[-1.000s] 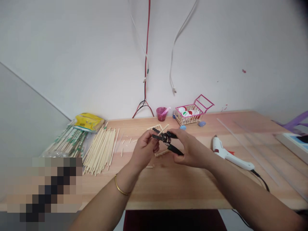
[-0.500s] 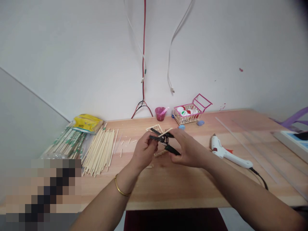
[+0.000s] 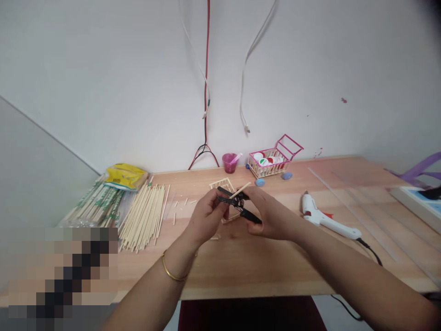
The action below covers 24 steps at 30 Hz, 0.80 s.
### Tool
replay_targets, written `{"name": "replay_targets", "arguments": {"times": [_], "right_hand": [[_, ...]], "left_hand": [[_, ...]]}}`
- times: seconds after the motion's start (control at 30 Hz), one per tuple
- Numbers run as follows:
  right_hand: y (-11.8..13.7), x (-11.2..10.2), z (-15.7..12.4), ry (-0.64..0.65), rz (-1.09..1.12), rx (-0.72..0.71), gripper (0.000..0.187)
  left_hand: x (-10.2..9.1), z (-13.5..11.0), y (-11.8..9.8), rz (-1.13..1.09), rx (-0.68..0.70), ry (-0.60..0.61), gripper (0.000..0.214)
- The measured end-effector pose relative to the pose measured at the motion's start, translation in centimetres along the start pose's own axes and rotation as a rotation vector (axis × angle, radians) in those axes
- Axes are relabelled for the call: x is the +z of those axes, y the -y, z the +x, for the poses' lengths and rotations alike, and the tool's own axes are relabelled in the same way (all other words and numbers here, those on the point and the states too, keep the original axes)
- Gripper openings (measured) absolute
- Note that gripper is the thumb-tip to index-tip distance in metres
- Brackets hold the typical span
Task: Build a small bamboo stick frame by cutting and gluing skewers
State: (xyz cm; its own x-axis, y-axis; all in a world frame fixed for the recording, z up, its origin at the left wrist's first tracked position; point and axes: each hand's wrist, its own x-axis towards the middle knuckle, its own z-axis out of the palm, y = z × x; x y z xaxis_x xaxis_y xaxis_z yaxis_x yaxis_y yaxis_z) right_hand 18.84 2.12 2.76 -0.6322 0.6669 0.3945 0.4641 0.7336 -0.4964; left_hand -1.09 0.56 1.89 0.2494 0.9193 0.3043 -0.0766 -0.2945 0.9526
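My right hand (image 3: 270, 214) is wrapped round the black handles of wire-stripping pliers (image 3: 246, 214), whose jaws point left. A thin wooden stick (image 3: 243, 189) lies across the jaws, its free end sticking out to the upper right. My left hand (image 3: 208, 218) is closed at the jaws, pinching the stick's lower end, which the fingers and the tool partly hide. Behind and below the hands, a small frame of glued sticks (image 3: 216, 185) rests on the wooden table (image 3: 241, 271), partly covered.
Left are loose wooden sticks (image 3: 143, 220), wrapped chopsticks (image 3: 93, 202) and a yellow packet (image 3: 126, 176). At the back stand a pink cup (image 3: 229, 164) and a small stick basket (image 3: 270, 164) with bottle caps. A white glue gun (image 3: 329, 223) with its cord lies right.
Both hands and the pliers have shifted slightly right. The stick now reaches a little farther to the upper right, past the jaws.
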Motion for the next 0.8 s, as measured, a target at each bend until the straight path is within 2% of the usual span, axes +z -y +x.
{"name": "replay_targets", "arguments": {"times": [0.03, 0.07, 0.1, 0.13, 0.27, 0.37, 0.47, 0.63, 0.8], "right_hand": [[0.1, -0.2, -0.1, 0.027, 0.045, 0.001, 0.058], [0.2, -0.3, -0.1, 0.051, 0.082, 0.001, 0.061], [0.3, -0.4, -0.2, 0.07, 0.109, -0.003, 0.063], [0.4, -0.6, -0.3, 0.083, 0.125, -0.011, 0.065], [1.0, -0.9, -0.7, 0.14, 0.175, -0.053, 0.067], [1.5, -1.2, -0.7, 0.204, 0.241, -0.086, 0.063], [2.1, -1.4, -0.8, 0.25, 0.3, -0.115, 0.065], [2.9, -1.5, -0.9, 0.206, 0.306, -0.043, 0.067], [3.8, -1.5, -1.0, 0.178, 0.35, 0.012, 0.056]], "left_hand": [[-0.3, 0.0, -0.4, -0.03, 0.022, 0.022, 0.021], [-0.6, -0.1, -0.7, -0.07, 0.044, 0.048, 0.04], [-0.9, -0.1, -1.1, -0.101, 0.042, 0.102, 0.058], [-1.2, -0.2, -1.5, -0.125, 0.025, 0.167, 0.065], [-1.9, -0.7, -2.4, -0.201, -0.149, 0.42, 0.049], [-1.8, -1.0, -2.5, -0.332, -0.236, 0.517, 0.049], [-1.6, -1.2, -2.3, -0.397, -0.285, 0.553, 0.049], [-1.2, -1.2, -2.1, -0.426, -0.301, 0.517, 0.049], [-0.6, -1.5, -1.9, -0.501, -0.275, 0.519, 0.05]]}}
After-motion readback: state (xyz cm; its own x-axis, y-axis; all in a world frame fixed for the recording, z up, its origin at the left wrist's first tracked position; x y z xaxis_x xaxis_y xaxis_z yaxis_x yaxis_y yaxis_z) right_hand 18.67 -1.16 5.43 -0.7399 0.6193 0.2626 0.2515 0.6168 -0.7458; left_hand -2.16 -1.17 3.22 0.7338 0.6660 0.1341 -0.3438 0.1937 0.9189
